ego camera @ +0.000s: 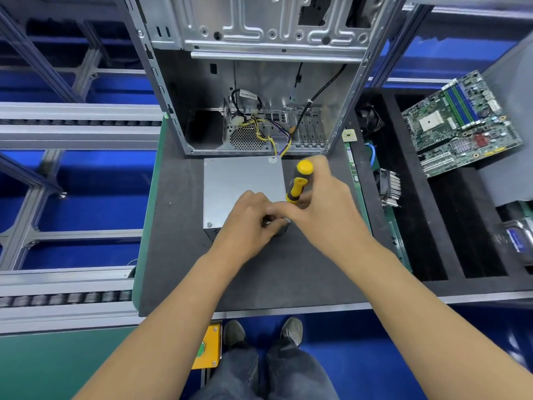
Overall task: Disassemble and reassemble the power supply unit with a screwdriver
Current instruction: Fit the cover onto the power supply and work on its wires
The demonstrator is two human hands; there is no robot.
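Power supply unit [242,192] flat on the dark mat [178,269] before the open case [259,96], left hand [248,223] curled at its near corner, likely steadying it (contact hidden), right hand [320,200] gripping the yellow screwdriver [300,181] upright, seemingly over a screw.

Setting: electronics assembly or repair workshop, production-line type. Evidence: aluminium-profile roller conveyor rails [72,116] on the left; blue floor [86,209]; desk with dark anti-static mat [178,255]; open computer case [253,82]; black foam parts tray [403,226] holding a motherboard [461,122] and heatsink [389,186]; yellow button box [207,347] under the desk edge.
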